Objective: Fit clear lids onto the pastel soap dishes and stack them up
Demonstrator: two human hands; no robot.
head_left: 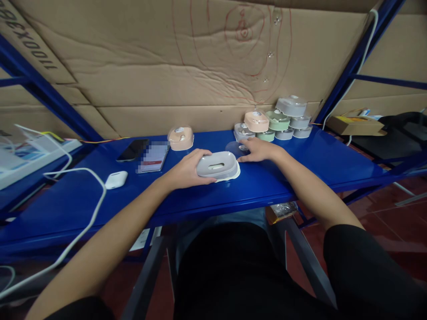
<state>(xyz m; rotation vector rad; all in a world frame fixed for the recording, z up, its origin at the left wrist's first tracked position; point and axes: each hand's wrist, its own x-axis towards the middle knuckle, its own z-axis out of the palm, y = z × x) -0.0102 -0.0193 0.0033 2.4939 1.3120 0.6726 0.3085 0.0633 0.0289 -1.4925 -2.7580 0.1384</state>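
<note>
My left hand point(191, 170) is closed around the near left end of a grey oval soap box point(217, 165), thumb on the near side and fingers on the far side. The box has no lid on and shows a slot in its inner tray; a pale cream edge sticks out beneath its right side. Just right of it, my right hand point(260, 150) has thumb and fingers around the edge of a clear plastic lid point(234, 147), low over the blue table point(260, 182). Part of the lid is hidden by the fingers.
Behind my right hand several lidded soap boxes point(279, 121) in grey, green and peach are stacked. A peach soap box point(180, 138) stands at the back left. Two phones point(132, 150), a white earbud case point(116, 179) and a white cable point(96, 209) lie leftward. Cardboard point(140, 58) backs the table.
</note>
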